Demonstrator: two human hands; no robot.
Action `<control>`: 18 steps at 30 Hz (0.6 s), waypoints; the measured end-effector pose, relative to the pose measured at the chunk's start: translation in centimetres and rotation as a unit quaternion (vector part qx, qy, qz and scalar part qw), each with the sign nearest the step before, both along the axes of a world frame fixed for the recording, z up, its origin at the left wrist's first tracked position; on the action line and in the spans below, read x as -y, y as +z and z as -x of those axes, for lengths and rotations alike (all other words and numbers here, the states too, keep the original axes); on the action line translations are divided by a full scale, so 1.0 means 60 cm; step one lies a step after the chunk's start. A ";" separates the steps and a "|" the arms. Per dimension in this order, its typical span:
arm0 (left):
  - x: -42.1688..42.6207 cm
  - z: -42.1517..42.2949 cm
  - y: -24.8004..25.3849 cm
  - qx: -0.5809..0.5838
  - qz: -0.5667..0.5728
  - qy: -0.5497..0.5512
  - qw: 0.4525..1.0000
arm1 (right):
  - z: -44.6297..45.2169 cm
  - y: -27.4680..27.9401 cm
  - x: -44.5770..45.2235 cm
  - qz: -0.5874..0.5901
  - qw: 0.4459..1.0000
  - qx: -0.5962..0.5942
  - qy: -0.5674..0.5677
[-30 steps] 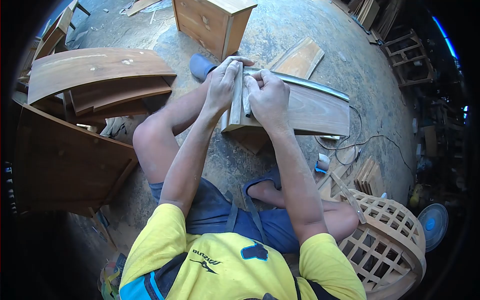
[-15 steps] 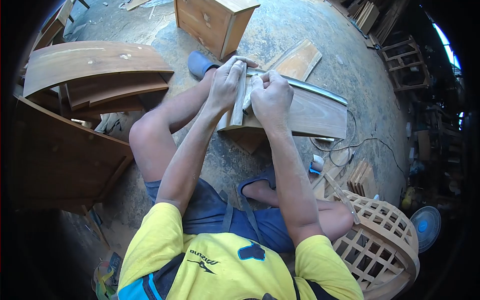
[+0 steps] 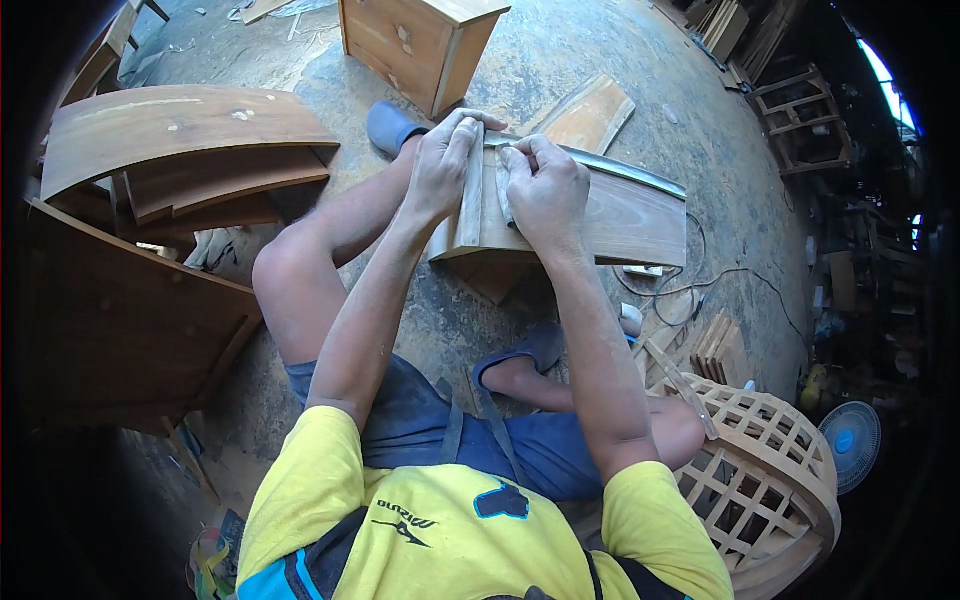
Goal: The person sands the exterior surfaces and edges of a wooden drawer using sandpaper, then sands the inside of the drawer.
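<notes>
A wooden panel [image 3: 630, 222] with a raised moulding along its far edge lies at an angle in front of my legs. At its left end, my left hand [image 3: 447, 165] is closed over the edge strip, fingers pressed together near the far corner. Just to the right, my right hand [image 3: 548, 190] pinches a folded, pale strip that looks like sandpaper [image 3: 503, 190], held against the panel beside the edge strip. My right fingers hide part of the strip. Pale dust covers both hands.
Curved wooden furniture parts [image 3: 200, 120] stand at left, a wooden cabinet [image 3: 415, 45] ahead. A loose board [image 3: 590, 115] lies behind the panel. A cable [image 3: 745, 270] runs across the floor at right, near a lattice wooden piece [image 3: 750, 480] and a fan [image 3: 851, 445].
My right hand and the folded strip have shifted slightly away from my left hand, uncovering more of the panel between them. My left hand keeps its hold. The whole view has shifted slightly.
</notes>
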State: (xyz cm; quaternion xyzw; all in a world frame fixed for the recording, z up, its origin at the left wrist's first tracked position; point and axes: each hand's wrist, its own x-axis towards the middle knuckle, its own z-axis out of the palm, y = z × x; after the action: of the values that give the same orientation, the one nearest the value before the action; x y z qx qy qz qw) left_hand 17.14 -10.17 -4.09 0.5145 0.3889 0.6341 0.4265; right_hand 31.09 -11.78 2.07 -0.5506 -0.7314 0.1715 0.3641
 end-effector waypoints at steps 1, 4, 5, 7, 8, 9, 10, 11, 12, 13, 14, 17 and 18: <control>0.001 -0.001 0.001 0.014 0.009 -0.005 1.000 | 0.003 -0.004 0.004 -0.019 0.999 0.013 -0.026; 0.000 0.002 -0.004 0.018 0.009 -0.008 1.000 | 0.016 0.000 0.010 0.004 1.000 -0.010 0.018; -0.003 0.002 -0.001 0.016 -0.006 -0.004 1.000 | 0.010 0.004 0.005 0.001 0.998 -0.021 0.054; -0.006 0.007 -0.001 -0.005 -0.002 -0.005 1.000 | -0.012 -0.002 -0.003 -0.024 0.997 0.004 0.069; -0.004 0.008 -0.003 -0.028 0.008 -0.005 1.000 | -0.015 -0.002 -0.002 -0.049 0.998 0.017 0.040; 0.001 0.004 -0.006 -0.025 0.014 -0.007 1.000 | -0.018 -0.005 0.007 -0.070 0.997 0.029 0.008; -0.003 0.003 -0.006 -0.011 0.002 -0.007 1.000 | -0.011 -0.010 0.019 -0.069 0.997 0.030 0.008; -0.003 0.004 -0.004 0.003 -0.007 -0.009 1.000 | -0.005 -0.015 0.033 -0.064 0.998 0.028 0.006; -0.001 0.006 0.000 -0.003 -0.016 -0.015 1.000 | -0.003 -0.017 0.045 -0.056 0.998 0.018 0.033; -0.002 0.003 0.000 -0.001 -0.018 -0.015 1.000 | -0.004 -0.014 0.052 -0.051 0.997 0.010 0.061; -0.003 0.001 -0.001 -0.001 -0.018 -0.005 1.000 | -0.016 -0.010 0.057 -0.068 0.994 0.040 0.077; -0.004 -0.003 -0.007 0.002 -0.023 0.015 1.000 | -0.040 0.007 0.070 -0.036 0.996 0.081 0.001; -0.006 -0.003 -0.009 -0.001 -0.031 0.019 0.999 | -0.033 0.000 0.078 -0.050 0.996 0.077 -0.016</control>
State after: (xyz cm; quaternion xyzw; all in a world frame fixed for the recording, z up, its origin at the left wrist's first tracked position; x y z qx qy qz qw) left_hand 17.33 -9.83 -4.61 0.5211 0.3792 0.6532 0.3976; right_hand 33.07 -16.43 2.04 -0.5545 -0.7561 0.0864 0.3367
